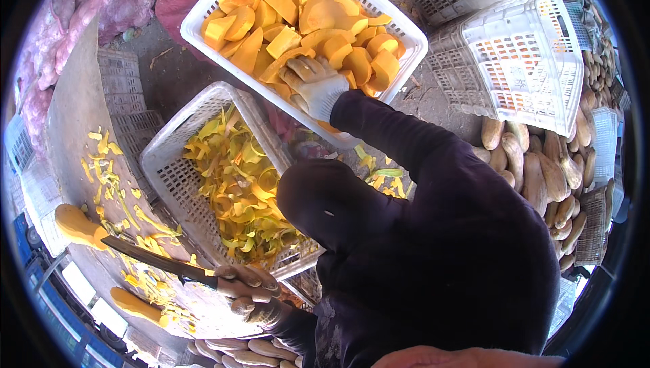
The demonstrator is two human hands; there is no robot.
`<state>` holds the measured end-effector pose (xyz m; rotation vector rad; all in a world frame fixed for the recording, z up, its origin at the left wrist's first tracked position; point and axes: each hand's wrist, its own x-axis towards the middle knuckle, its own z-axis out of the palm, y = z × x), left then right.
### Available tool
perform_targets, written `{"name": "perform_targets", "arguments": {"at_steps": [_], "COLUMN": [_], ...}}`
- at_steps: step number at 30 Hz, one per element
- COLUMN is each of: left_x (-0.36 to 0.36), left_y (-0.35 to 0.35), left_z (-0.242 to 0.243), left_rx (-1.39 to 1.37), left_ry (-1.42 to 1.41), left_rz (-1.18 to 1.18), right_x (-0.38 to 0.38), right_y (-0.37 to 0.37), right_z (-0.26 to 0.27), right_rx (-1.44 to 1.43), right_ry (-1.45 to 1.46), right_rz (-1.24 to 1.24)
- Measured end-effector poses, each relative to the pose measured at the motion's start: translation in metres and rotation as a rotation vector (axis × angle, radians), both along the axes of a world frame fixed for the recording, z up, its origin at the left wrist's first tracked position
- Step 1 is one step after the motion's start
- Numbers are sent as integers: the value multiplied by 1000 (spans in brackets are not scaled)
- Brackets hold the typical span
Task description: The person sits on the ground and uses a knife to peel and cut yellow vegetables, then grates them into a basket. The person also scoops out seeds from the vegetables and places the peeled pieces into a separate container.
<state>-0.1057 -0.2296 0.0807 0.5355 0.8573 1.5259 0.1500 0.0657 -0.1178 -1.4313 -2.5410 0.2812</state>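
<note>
My left hand [249,294], in a soiled glove, is closed round the handle of a long dark-bladed knife [157,261]. The blade's far end meets the cut end of a peeled butternut squash [78,227] on the board [76,114]. Another peeled squash [136,307] lies nearer, among peel strips. My right hand [315,83], gloved too, is over cut orange squash pieces [282,5] in a white plastic crate [414,43], its fingers against a curved piece; whether it grips one is hidden. Between my hands, a second crate [170,144] holds yellow and green peelings [244,180].
White slatted crates [523,58] stand at the upper right, beside a large heap of unpeeled squash [538,175]. Pink mesh sacks [106,7] fill the upper left. Peel scraps [388,180] litter the ground. More unpeeled squash [249,353] lie at the bottom edge.
</note>
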Motion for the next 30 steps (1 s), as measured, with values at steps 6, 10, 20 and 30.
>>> {"name": "perform_targets", "arguments": {"at_steps": [6,10,20,30], "left_x": [9,8,42,44], "left_y": [-16,-43,-87,-116], "left_z": [8,14,-4,-8], "left_rx": [-89,-46,-87,-208], "left_ry": [-72,28,-130,59], "left_rz": [111,115,253,246], "right_x": [-15,43,116,-83], "right_y": [6,-23,0,-192], "right_z": [36,49,18,182], "right_rx": [-118,85,-229,-1102], "right_ry": [-55,-5,-285,945], "right_rz": [62,-180,-378,454]}}
